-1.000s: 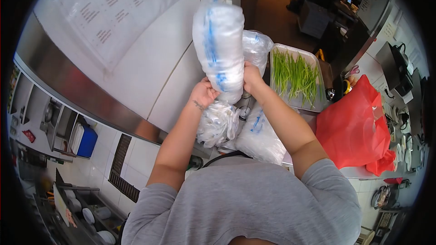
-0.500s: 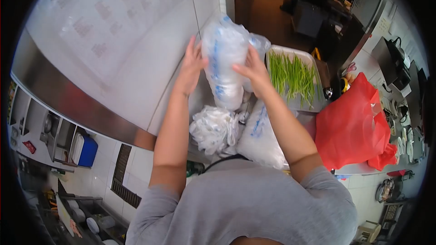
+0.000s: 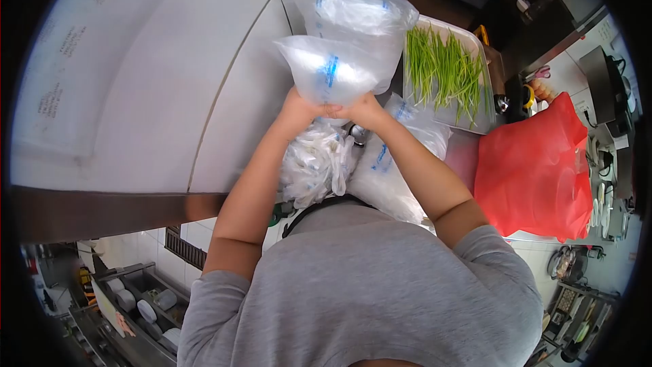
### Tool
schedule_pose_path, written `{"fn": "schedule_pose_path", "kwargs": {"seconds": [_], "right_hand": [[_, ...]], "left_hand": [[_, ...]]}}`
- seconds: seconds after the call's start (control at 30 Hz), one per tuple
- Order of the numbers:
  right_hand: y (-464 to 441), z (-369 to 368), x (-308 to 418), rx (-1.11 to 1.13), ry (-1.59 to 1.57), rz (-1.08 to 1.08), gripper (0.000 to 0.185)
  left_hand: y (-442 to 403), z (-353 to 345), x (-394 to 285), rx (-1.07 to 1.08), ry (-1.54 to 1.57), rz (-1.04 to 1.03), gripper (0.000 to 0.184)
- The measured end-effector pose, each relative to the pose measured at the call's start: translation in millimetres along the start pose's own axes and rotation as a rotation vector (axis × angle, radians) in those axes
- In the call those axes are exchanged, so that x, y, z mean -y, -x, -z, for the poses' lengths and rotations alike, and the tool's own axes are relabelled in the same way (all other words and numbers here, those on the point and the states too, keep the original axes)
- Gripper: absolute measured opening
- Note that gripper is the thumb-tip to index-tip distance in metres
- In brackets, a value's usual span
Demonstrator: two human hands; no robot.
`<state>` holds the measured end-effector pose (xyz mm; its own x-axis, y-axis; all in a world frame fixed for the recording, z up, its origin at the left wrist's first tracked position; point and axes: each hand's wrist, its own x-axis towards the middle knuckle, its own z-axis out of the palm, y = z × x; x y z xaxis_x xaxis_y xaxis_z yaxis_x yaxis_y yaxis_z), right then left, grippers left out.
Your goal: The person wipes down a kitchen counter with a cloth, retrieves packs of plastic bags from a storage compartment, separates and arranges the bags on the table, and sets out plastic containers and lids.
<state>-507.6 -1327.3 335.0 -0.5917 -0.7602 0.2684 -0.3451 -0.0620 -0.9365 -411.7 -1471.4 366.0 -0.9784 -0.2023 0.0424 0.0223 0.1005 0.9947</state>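
So the thing in hand is a clear plastic bag (image 3: 333,68) with blue print on it, held up in front of the person, just above a messy bunch of crumpled plastic bags (image 3: 316,166). The left hand (image 3: 299,107) is grasping its lower end from the left, and the right hand (image 3: 365,110) has hold of the same end from the right. The fingers come together at the middle, but the bag hides some of them, so I can't tell exactly how they're placed.

Right behind it there's a bigger clear bag (image 3: 367,13), also with blue print, up close to the white wall (image 3: 244,88). Another blue-printed bag (image 3: 390,177) lies under the right forearm, next to the crumpled bunch. A bit farther right is a pale tray (image 3: 481,122) with a load of long green stalks (image 3: 445,71) in it, and nearer the person on that side sits a big red bag (image 3: 533,170). Down at lower left there's a rack with some white dishes (image 3: 146,310).
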Motion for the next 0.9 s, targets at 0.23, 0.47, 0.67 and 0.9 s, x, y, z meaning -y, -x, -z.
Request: {"fn": "schedule_pose_path", "kwargs": {"seconds": [0.23, 0.47, 0.67, 0.9], "right_hand": [[-24.3, -20.0, -12.5, 0.033, 0.023, -0.008, 0.084], [33.4, 7.2, 13.8, -0.088, 0.119, -0.029, 0.08], [168.1, 138.2, -16.7, -0.756, 0.24, -0.507, 0.05], [34.3, 124.7, 47.0, -0.8, 0.16, -0.063, 0.073]], "left_hand": [[-4.1, 24.4, -7.1, -0.175, -0.253, -0.025, 0.048], [17.4, 33.0, 10.1, -0.422, -0.125, -0.223, 0.067], [95.7, -13.4, -51.8, -0.597, -0.425, -0.365, 0.067], [68.6, -51.6, -56.4, -0.38, -0.371, -0.54, 0.05]]}}
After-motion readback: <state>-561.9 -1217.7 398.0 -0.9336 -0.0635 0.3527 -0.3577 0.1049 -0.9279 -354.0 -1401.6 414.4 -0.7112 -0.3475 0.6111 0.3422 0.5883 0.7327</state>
